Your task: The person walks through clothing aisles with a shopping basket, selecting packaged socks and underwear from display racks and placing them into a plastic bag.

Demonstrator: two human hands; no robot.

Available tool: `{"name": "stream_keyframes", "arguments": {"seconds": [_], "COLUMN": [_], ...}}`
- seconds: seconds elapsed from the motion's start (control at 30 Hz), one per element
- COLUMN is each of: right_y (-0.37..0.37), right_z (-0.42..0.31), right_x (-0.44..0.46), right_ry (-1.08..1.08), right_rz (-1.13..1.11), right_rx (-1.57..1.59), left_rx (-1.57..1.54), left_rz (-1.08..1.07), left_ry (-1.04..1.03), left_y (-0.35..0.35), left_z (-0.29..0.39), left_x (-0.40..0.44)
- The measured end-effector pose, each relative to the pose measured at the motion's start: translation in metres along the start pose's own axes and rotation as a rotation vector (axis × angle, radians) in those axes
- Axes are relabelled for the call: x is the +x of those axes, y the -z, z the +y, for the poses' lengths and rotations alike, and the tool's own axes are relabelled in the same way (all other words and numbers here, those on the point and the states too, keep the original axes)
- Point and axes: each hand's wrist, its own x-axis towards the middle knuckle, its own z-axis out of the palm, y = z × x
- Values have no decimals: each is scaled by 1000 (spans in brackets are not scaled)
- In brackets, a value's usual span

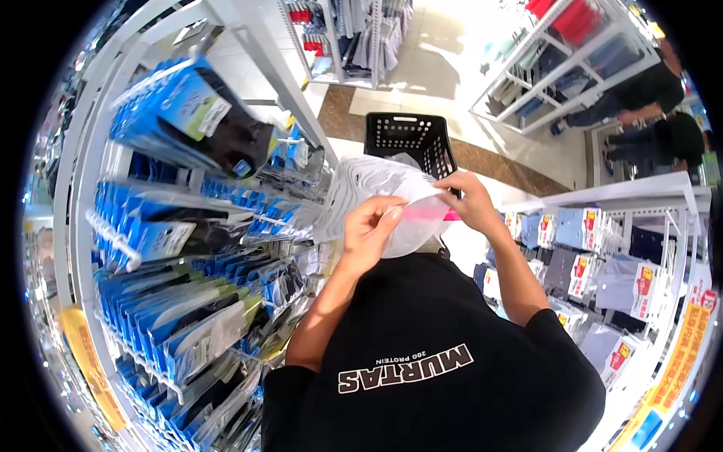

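While a striped, translucent plastic bag is held up before the torso, its edge is pinched by both the left hand and the right hand; its striped part is spread forward, nearer the left, short of the black shopping basket.

To the left of the fingers, blue-backed packs of dark garments are hung in rows on the prongs of a white display rack. To their right, folded grey and blue garment packs are carried by another white rack. Beyond them, stocked shelving is borne by the tiled floor.
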Motion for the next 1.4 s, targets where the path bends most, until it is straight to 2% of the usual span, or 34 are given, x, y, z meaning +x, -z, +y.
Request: {"name": "stream_keyframes", "arguments": {"seconds": [0.03, 0.13, 0.23, 0.27, 0.33, 0.37, 0.43, 0.5, 0.53, 0.63, 0.73, 0.87, 1.0, 1.1, 1.2, 1.4], "right_y": [-1, 0, 29, 35, 45, 43, 23, 5, -2, -26, -35, -38, -36, -37, -21, -57], "right_z": [3, 25, 52, 59, 70, 89, 143, 174, 185, 215, 218, 220, 217, 206, 180, 215], "right_x": [0, 3, 10, 14, 22, 27, 35, 43, 50, 74, 99, 125, 136, 147, 152, 132], "right_ry": [-42, -252, -395, -377, -340, -320, -275, -390, -416, -458, -398, -326, -389, -244, -164, -168], "right_rz": [89, 395, 585, 621, 692, 666, 621, 557, 550, 585, 591, 627, 574, 587, 507, 369], "right_rx": [-54, 115, 151, 170, 211, 215, 224, 255, 277, 418, 487, 567, 623, 719, 606, 433], "left_rx": [8, 208, 577, 663, 772, 828, 794, 735, 791, 862, 1146, 1241, 1300, 1307, 1343, 1329], "left_rz": [-40, -87, -53, -89, 2, 47, 67, 60, 27, -214, -510, -514, -472, -428, -422, -427], "left_ry": [-5, 127, -70, -101, -165, -201, -47, 113, 90, 49, -18, 138, 145, 169, 220, 275], "left_y": [-6, -11, -14, -10, -4, -2, 0, -4, -11, -31, -61, -68, -66, -69, -74, -76], "left_z": [4, 8, 7, -1, -28, -42, -60, -75, -79, -100, -96, -104, -123, -122, -119, -121], "left_x": [10, 32, 60, 69, 82, 85, 84, 77, 71, 60, 52, 69, 74, 77, 78, 79]}}
